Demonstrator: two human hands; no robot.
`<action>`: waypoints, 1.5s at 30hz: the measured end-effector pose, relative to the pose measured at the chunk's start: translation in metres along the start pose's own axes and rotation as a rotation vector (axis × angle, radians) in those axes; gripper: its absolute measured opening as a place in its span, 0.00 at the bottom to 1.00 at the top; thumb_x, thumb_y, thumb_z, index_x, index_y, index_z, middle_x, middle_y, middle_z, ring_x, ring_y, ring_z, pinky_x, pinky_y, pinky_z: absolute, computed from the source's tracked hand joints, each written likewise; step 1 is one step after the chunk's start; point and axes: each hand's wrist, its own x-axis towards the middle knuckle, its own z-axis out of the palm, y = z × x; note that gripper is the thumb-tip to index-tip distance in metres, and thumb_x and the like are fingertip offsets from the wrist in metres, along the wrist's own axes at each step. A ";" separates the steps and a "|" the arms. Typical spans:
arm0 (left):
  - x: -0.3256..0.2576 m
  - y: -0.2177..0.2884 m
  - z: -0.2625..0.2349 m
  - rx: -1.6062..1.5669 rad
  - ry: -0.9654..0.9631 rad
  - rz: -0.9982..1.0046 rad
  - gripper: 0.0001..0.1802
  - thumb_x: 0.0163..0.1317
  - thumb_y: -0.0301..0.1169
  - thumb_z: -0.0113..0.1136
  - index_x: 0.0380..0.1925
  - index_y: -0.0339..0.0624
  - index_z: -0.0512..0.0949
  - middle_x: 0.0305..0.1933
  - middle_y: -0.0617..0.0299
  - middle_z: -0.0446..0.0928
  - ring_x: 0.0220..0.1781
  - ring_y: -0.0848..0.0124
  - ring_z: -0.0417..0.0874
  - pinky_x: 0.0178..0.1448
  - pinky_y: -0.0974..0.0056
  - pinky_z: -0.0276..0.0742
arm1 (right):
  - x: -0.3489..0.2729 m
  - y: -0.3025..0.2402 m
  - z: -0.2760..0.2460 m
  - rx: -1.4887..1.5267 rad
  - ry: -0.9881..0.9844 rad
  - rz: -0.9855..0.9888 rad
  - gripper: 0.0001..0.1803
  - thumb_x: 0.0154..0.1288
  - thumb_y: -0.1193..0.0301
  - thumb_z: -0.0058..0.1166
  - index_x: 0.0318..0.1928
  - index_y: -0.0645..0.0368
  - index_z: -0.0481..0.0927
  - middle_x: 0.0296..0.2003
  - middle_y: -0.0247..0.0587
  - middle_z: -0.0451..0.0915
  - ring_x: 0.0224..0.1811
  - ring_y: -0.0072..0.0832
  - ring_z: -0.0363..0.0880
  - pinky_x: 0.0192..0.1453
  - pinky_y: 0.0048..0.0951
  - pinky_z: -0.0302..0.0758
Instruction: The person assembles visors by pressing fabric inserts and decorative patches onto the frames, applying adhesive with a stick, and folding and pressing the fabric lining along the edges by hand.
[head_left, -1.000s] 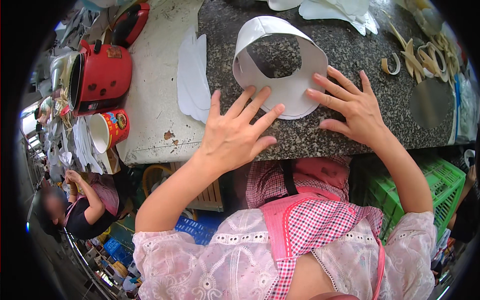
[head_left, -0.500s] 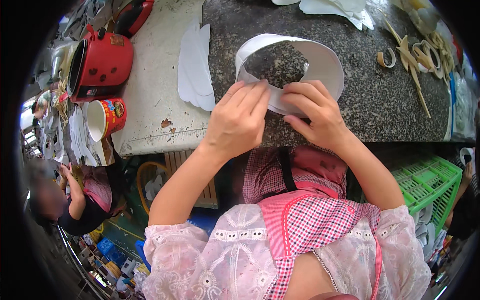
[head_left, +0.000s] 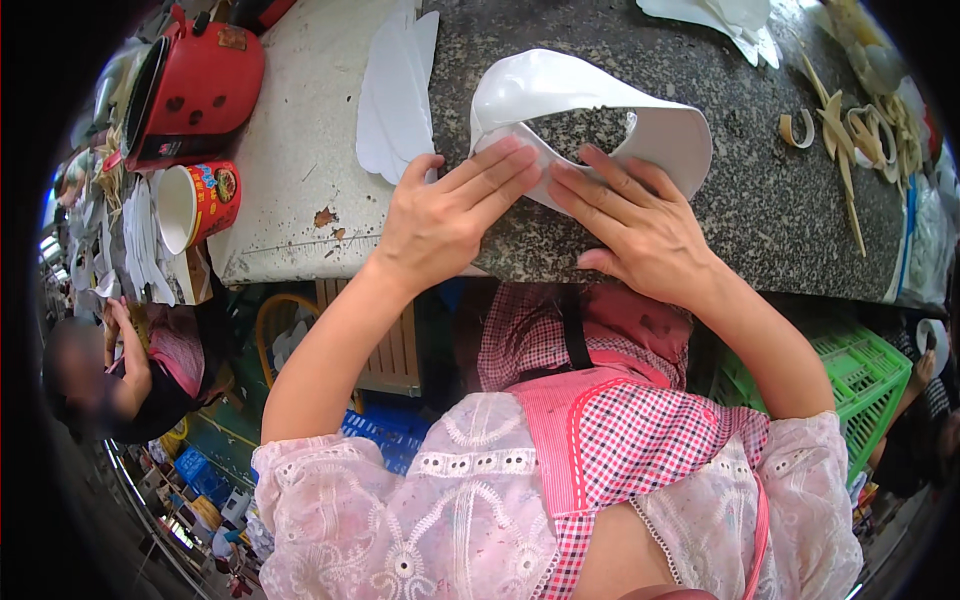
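Observation:
A white, glossy loop of bent sheet, which looks like a shoe upper (head_left: pixel 545 85), stands on the speckled stone slab (head_left: pixel 760 210) in front of me. My left hand (head_left: pixel 450 205) lies with fingers stretched over its near left edge, thumb apart. My right hand (head_left: pixel 635 225) presses flat on the near edge beside it, fingers spread and thumb out to the side. The fingertips of both hands nearly meet at the middle of the near band. Neither hand wraps round the piece. Part of the near band is hidden under the fingers.
Flat white cut pieces (head_left: pixel 395 110) lie in a stack left of the slab, with more white pieces (head_left: pixel 725 20) at the far side. Tan strips (head_left: pixel 838 135) are to the right. A red pot (head_left: pixel 200 95) and paper cup (head_left: pixel 195 205) stand left. A green crate (head_left: pixel 850 380) sits below right.
My fingers have gone from curled on the near edge to stretched flat over it. The white loop's far wall has tilted, showing more of its glossy outer face and a smaller opening.

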 end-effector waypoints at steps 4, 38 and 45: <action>-0.005 -0.020 -0.006 -0.141 -0.030 0.101 0.26 0.48 0.18 0.48 0.49 0.49 0.76 0.59 0.69 0.71 0.60 0.80 0.71 0.43 0.67 0.65 | -0.022 0.005 -0.015 -0.083 -0.099 -0.048 0.33 0.49 0.60 0.58 0.59 0.50 0.68 0.60 0.29 0.66 0.65 0.23 0.59 0.66 0.42 0.55; -0.016 0.060 -0.081 -1.635 0.829 -0.740 0.12 0.61 0.34 0.57 0.32 0.33 0.76 0.24 0.63 0.75 0.21 0.80 0.73 0.24 0.75 0.68 | 0.057 -0.062 -0.047 1.577 0.522 0.408 0.19 0.67 0.57 0.46 0.35 0.64 0.74 0.19 0.33 0.73 0.14 0.20 0.70 0.17 0.20 0.69; -0.160 0.062 -0.139 -0.301 1.222 -0.859 0.20 0.59 0.45 0.57 0.25 0.37 0.75 0.20 0.55 0.76 0.20 0.67 0.75 0.27 0.63 0.68 | 0.077 -0.036 0.039 0.963 0.156 0.149 0.26 0.69 0.54 0.39 0.50 0.63 0.76 0.44 0.43 0.79 0.45 0.26 0.76 0.48 0.27 0.70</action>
